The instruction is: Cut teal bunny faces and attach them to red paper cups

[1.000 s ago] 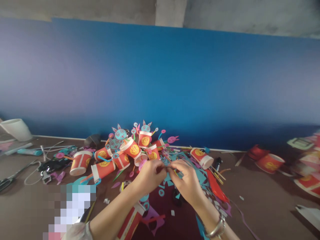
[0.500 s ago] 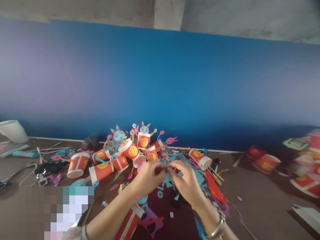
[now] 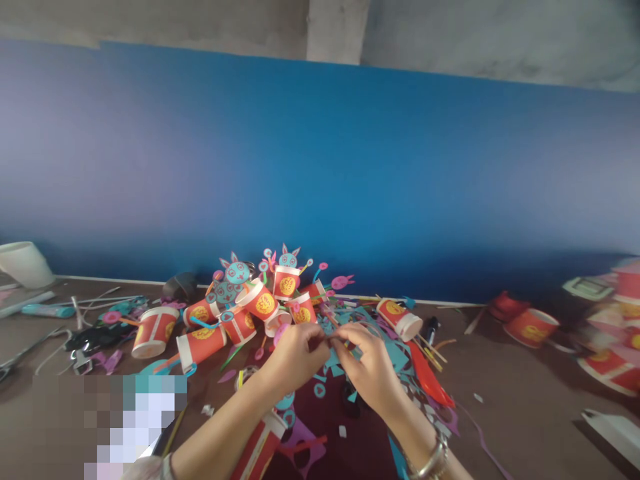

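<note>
Our left hand [image 3: 299, 353], right hand [image 3: 369, 355]: fingertips pinched together, contents too small to tell | red paper cups [image 3: 260, 300]: heaped near far edge of tabletop [image 3: 505, 410] | rabbit-face cut-outs [image 3: 237, 273]: finished, we judge | outstanding, perhaps: loose blue scraps [image 3: 396, 353]

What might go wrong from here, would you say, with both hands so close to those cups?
The left hand is near the heaped red cups, so a bump might topple some. Anything between it and the right hand is too small to make out and, if dropped, could get lost among the blue paper scraps.
</note>
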Tool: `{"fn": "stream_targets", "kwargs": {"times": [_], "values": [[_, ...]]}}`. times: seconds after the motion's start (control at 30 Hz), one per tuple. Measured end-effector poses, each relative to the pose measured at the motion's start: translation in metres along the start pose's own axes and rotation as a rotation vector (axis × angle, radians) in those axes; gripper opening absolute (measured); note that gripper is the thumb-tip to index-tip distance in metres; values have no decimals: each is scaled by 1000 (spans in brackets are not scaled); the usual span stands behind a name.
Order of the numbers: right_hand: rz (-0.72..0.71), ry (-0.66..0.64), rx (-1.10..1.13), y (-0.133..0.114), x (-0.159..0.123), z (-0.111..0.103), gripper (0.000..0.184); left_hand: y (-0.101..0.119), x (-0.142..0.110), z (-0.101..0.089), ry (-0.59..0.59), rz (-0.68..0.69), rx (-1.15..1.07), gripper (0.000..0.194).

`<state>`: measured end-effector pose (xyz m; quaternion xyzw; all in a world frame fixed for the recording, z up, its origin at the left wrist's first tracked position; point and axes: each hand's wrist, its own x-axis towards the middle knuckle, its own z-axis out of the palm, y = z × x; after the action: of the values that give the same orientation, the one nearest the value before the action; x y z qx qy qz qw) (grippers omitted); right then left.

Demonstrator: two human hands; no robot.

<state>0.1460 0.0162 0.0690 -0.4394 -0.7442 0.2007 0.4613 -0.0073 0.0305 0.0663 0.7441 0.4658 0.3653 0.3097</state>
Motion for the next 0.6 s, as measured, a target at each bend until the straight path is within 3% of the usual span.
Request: {"fn": "stream_targets", "kwargs": {"times": [0.1, 0.27, 0.37, 0.43, 0.53, 0.6], "values": [[76, -19, 44, -1, 0, -1, 14, 1, 0, -1, -12, 13, -27, 17], [372, -46, 342, 3, 5, -4, 20, 3, 3, -10, -20, 41, -104, 15], [429, -58, 471, 4, 6, -4, 19, -1, 6, -15, 19, 19, -90, 18], [432, -181, 506, 1, 4, 0, 17, -5, 7, -16, 61, -13, -51, 20], [418, -467, 512, -7, -6, 13, 11, -10, 8, -16, 125, -39, 11, 24], [399, -607, 510, -11, -16, 25, 11, -13, 8, -14, 162, -34, 22, 18]]}}
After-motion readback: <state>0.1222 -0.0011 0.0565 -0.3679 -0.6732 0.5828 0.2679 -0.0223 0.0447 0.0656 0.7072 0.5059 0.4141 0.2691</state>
